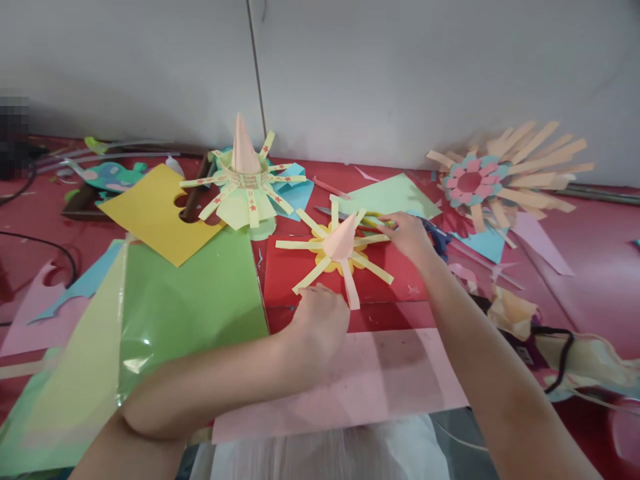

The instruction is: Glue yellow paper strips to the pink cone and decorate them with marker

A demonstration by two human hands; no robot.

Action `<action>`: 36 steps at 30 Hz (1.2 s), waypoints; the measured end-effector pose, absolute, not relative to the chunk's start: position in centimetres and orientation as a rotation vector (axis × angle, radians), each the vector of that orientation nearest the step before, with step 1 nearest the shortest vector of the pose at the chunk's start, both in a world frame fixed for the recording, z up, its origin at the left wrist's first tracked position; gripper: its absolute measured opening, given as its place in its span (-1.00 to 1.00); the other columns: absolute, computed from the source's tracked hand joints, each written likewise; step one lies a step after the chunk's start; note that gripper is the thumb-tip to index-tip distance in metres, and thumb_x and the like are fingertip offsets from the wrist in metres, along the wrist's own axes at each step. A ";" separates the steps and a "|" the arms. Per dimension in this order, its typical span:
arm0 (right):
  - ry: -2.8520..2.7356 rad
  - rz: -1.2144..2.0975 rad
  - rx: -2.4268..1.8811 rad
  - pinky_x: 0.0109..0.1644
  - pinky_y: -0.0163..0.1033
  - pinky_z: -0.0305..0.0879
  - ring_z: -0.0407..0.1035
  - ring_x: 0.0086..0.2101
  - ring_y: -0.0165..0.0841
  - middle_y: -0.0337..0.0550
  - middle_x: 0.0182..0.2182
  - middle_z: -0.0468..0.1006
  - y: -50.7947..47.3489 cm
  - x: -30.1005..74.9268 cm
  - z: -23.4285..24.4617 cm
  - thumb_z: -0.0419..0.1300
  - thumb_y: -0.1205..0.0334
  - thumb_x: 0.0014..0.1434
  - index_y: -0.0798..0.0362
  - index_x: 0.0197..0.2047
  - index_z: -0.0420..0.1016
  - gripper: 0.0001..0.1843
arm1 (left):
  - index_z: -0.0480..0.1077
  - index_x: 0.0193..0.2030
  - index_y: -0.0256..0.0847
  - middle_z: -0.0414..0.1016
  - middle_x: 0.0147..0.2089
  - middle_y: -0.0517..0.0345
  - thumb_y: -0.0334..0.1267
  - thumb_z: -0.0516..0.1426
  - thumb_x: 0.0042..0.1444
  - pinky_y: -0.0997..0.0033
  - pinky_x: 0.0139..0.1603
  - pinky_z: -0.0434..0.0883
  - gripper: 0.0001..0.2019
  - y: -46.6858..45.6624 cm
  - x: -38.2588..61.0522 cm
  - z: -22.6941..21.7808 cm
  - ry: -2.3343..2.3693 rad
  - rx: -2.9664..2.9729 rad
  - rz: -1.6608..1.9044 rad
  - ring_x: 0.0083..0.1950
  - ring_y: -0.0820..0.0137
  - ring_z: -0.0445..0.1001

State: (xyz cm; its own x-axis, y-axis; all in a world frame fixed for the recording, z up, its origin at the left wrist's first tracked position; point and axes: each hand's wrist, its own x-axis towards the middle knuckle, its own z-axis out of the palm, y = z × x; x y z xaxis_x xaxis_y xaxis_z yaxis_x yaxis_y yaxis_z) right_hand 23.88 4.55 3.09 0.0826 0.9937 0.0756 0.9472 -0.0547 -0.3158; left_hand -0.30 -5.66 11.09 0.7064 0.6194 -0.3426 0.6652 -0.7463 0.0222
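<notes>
A paper flower lies at the centre, with a pink cone on a yellow scalloped base and pale yellow strips spread out around it. One pink strip points toward me. My left hand rests just below it with curled fingers, close to the tip of a yellow strip; what they hold, if anything, is hidden. Behind the flower's right side, my right hand pinches the yellow handle of a pair of scissors. The blades point left, partly covered by the flower's strips.
A second cone-topped paper piece stands at the back left, beside a yellow sheet. Green paper in a clear sleeve lies left. A fringed paper flower leans at the back right. Pink paper lies in front of me.
</notes>
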 end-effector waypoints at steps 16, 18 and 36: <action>-2.345 0.002 -2.261 -0.20 -0.19 0.28 0.40 -0.14 -0.17 0.02 -0.09 0.50 10.5 25.1 6.5 0.14 0.41 -0.02 0.07 -0.08 0.48 -0.62 | 0.48 -0.07 -0.47 0.41 0.03 -0.48 -0.48 0.31 -0.52 0.29 -0.47 0.42 -0.33 -8.0 2.0 8.2 0.817 2.820 -0.854 -0.15 -0.12 0.50; -2.203 -0.175 -2.314 -0.16 -0.13 0.28 0.37 -0.09 -0.11 0.13 -0.08 0.48 11.4 24.7 7.1 0.06 0.48 0.05 0.14 -0.07 0.48 -0.63 | 0.50 -0.10 -0.46 0.46 -0.03 -0.45 -0.46 0.30 -0.49 0.30 -0.49 0.40 -0.38 -7.7 1.9 8.5 0.801 2.820 -0.883 -0.13 -0.12 0.49; -2.281 0.014 -2.023 -0.12 -0.14 0.23 0.31 -0.08 -0.11 0.25 -0.13 0.45 16.0 13.1 2.8 -0.08 0.59 0.11 0.30 -0.15 0.46 -0.65 | 0.37 0.11 -0.36 0.40 0.06 -0.38 -0.29 0.25 -0.30 0.11 -0.38 0.43 -0.30 -8.4 2.0 8.0 0.789 2.897 -0.855 -0.29 0.05 0.51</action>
